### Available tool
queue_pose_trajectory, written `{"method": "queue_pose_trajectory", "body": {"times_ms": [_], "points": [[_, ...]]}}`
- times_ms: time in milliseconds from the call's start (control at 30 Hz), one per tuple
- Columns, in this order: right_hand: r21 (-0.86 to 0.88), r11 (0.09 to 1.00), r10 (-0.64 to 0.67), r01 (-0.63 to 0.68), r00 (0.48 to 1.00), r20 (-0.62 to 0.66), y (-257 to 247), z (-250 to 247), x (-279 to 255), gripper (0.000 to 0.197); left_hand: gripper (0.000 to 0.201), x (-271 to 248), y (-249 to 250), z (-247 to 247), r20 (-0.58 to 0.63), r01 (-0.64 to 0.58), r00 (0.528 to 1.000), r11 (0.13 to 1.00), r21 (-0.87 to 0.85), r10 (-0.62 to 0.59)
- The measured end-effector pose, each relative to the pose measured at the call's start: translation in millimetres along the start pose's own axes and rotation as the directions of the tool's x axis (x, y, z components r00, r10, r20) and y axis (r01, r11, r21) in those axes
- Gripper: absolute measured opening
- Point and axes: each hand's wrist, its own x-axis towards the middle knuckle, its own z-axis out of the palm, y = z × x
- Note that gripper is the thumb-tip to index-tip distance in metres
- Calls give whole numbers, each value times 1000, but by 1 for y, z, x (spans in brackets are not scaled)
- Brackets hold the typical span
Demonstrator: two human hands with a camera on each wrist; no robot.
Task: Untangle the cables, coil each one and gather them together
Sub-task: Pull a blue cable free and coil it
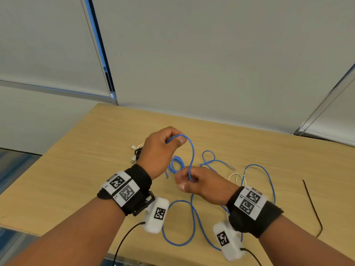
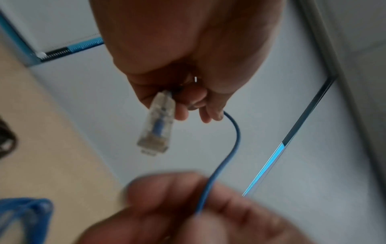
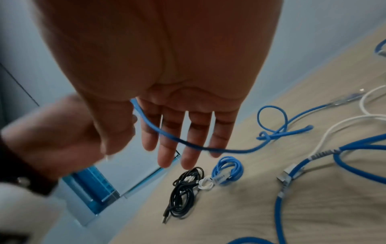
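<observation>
My left hand (image 1: 163, 148) is raised over the wooden table (image 1: 76, 179) and grips a blue network cable (image 1: 192, 150) near its end. The cable's clear plug (image 2: 156, 125) hangs below the curled fingers (image 2: 183, 105). From there it arcs down to my right hand (image 1: 197, 183). It sits in the crook of that thumb and crosses the straight fingers (image 3: 167, 145). The rest of the cable (image 1: 178, 227) lies in loose loops on the table below my wrists. A coiled blue cable (image 3: 227, 170) and a black cable bundle (image 3: 183, 194) lie side by side further back.
A second blue cable with a knotted loop (image 1: 209, 156) and a white cable (image 1: 238, 178) lie right of my hands. A thin black strip (image 1: 313, 206) rests near the right edge. Window blinds (image 1: 211, 64) stand just behind the table's far edge.
</observation>
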Motion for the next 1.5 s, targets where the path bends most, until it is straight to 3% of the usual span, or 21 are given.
{"method": "queue_pose_trajectory", "body": {"times_ms": [67,167,233,433,533,633,700,767,833,933,1033,1167,1267,1367,1467,1500], "points": [[-145,989,18,-19,1000,-9,4,-2,-3,9,8,5,17,-3,-66,-32,997,996,-87,26],[29,998,53,-48,979,-197,15,-24,-13,19,7,13,28,-19,-154,-54,987,991,-126,34],[120,992,64,-23,934,-351,20,-51,-23,18,16,14,20,-30,-160,-23,987,995,-94,7],[400,905,83,147,859,-505,25,-123,-47,20,27,-9,-19,-42,100,145,985,988,-49,-140],[352,921,55,169,835,-547,24,-138,-55,22,45,-19,-23,-39,225,171,963,981,-88,-148],[269,949,24,162,818,-574,23,-142,-63,17,43,-22,-19,-35,218,155,968,981,-117,-127],[233,962,3,145,845,-535,22,-146,-70,10,30,-21,-17,-37,97,148,987,965,-218,-130],[201,976,-2,87,921,-390,21,-149,-78,4,34,-18,-13,-40,-77,132,983,927,-350,-169],[172,985,30,4,981,-194,22,-148,-82,11,38,-15,-6,-41,-216,94,955,900,-426,-202],[100,992,84,-78,995,-57,26,-143,-82,14,34,-15,0,-38,-294,90,906,818,-568,-304],[138,984,127,-109,983,-133,37,-137,-77,16,32,-22,2,-21,-181,167,906,716,-678,-382],[260,965,95,-48,981,-169,38,-119,-63,23,16,-43,4,41,57,290,953,839,-460,-298],[397,914,18,81,971,-238,23,-103,-50,22,33,-54,4,93,258,415,901,863,-287,-348],[389,902,-52,189,940,-338,9,-95,-40,21,34,-53,5,120,338,472,863,836,-278,-375],[461,873,-34,158,964,-265,-4,-89,-34,20,6,-46,10,124,405,454,859,830,-324,-312],[485,863,-25,141,971,-238,-9,-86,-33,21,19,-42,10,121,418,446,860,829,-338,-292]]}}
